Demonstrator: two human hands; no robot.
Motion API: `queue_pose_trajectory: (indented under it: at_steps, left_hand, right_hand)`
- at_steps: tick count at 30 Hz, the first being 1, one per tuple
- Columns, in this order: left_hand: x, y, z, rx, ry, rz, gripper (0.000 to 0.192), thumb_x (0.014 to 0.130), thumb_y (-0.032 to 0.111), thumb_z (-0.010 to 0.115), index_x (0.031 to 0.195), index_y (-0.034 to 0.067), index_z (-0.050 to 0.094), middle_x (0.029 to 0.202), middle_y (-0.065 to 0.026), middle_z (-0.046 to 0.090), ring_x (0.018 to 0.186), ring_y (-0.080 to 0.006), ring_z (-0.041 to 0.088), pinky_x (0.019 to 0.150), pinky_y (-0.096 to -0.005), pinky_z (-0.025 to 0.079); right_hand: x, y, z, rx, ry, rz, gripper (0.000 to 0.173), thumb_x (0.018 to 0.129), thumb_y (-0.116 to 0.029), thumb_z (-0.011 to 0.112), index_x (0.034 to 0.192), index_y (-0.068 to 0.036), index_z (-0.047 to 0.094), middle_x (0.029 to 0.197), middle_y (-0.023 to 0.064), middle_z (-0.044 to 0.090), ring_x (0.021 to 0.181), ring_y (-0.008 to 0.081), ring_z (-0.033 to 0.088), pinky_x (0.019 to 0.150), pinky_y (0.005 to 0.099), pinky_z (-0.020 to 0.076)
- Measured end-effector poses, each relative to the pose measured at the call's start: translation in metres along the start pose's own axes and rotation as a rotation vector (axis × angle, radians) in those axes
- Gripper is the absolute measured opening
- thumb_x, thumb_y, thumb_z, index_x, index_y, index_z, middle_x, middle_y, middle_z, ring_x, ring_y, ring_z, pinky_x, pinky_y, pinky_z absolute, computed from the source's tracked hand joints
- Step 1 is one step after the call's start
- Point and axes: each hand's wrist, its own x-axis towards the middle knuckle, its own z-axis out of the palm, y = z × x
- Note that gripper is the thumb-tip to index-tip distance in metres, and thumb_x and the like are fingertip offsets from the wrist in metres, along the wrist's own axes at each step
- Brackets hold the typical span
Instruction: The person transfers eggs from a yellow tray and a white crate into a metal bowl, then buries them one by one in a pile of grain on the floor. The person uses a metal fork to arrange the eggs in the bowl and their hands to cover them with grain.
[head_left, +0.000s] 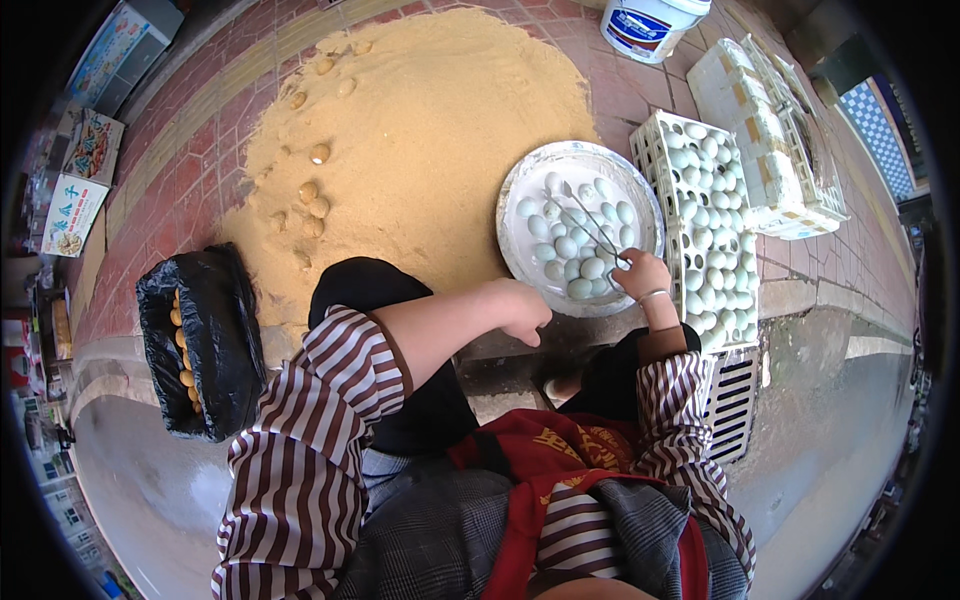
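Note:
My right hand (642, 274) grips the handle end of thin metal tongs (600, 229), whose tips lie among pale blue-green eggs (578, 288) in a wide round basin (508, 247) of whitish paste. Bent at the wrist, my left hand (527, 313) hovers by the basin's lower left rim; its fingers are curled and no object shows in them. Beyond my knees spreads a broad bed of yellow-brown powder (435, 112). Several powder-coated eggs (319, 207) rest on its left part, one with a white spot. Part of the tongs is hidden by my right fingers.
Right of the basin stands a plastic crate (646, 150) of pale eggs, with taped foam boxes (750, 135) behind it. A white bucket (649, 30) is at the top. Left of my knee sits a black-bag-lined container (225, 337) with coated eggs. A drain grate (731, 405) lies lower right.

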Motion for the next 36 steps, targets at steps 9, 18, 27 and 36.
queue_pose_trajectory:
  at_steps: [9,18,27,36]
  left_hand:
    - [-0.003,0.002,-0.004,0.007,-0.017,-0.008,0.041,0.083,0.035,0.06,0.115,0.01,0.059,0.103,-0.0132,0.064,0.099,-0.0313,0.059,0.081,-0.0438,0.048]
    - [-0.002,0.003,-0.001,0.007,-0.007,-0.006,0.041,0.082,0.036,0.061,0.114,0.011,0.06,0.102,-0.0127,0.064,0.098,-0.0311,0.06,0.08,-0.0442,0.049]
    - [-0.002,0.002,0.0,-0.015,0.004,-0.008,0.04,0.082,0.036,0.061,0.114,0.011,0.06,0.102,-0.0125,0.064,0.099,-0.0312,0.059,0.08,-0.0443,0.048]
    - [-0.003,-0.003,0.0,0.002,0.02,-0.005,0.041,0.082,0.036,0.061,0.114,0.01,0.06,0.102,-0.0133,0.064,0.099,-0.0316,0.059,0.081,-0.044,0.048]
  right_hand:
    - [-0.006,-0.01,-0.005,-0.033,0.015,-0.03,0.036,0.066,-0.034,0.065,0.098,-0.018,0.069,0.09,0.0146,0.068,0.086,0.0318,0.064,0.078,0.0405,0.0514]
    - [-0.006,-0.009,-0.007,-0.024,0.036,0.022,0.037,0.067,-0.038,0.065,0.099,-0.019,0.069,0.092,0.0135,0.068,0.088,0.0311,0.064,0.079,0.0398,0.051]
    - [0.013,-0.021,0.013,-0.051,-0.038,0.044,0.038,0.069,-0.036,0.065,0.102,-0.018,0.068,0.099,0.0128,0.067,0.093,0.0292,0.064,0.082,0.0392,0.0504]
    - [-0.008,0.012,-0.01,0.308,0.076,-0.053,0.034,0.066,-0.027,0.067,0.097,-0.012,0.07,0.079,0.0138,0.067,0.073,0.0279,0.065,0.069,0.0359,0.0513]
